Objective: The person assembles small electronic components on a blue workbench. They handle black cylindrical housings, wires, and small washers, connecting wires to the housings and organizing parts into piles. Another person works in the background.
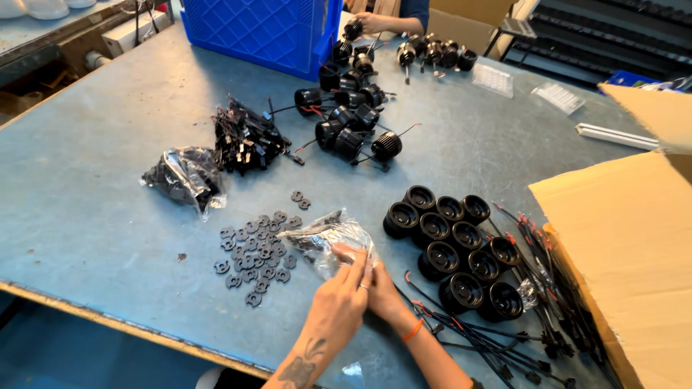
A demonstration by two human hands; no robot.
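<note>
We find the left hand [337,306] and right hand [380,292] pressed together, both pinching a clear plastic bag [324,241] near the table's [94,216] front edge, beside scattered black discs [256,252].

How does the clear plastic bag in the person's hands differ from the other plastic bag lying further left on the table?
The clear bag is pinched by both the left hand and right hand; the dark-filled bag lies untouched. The clear bag looks nearly empty, the dark-filled bag bulges with black parts. Both are crinkled transparent plastic.
</note>
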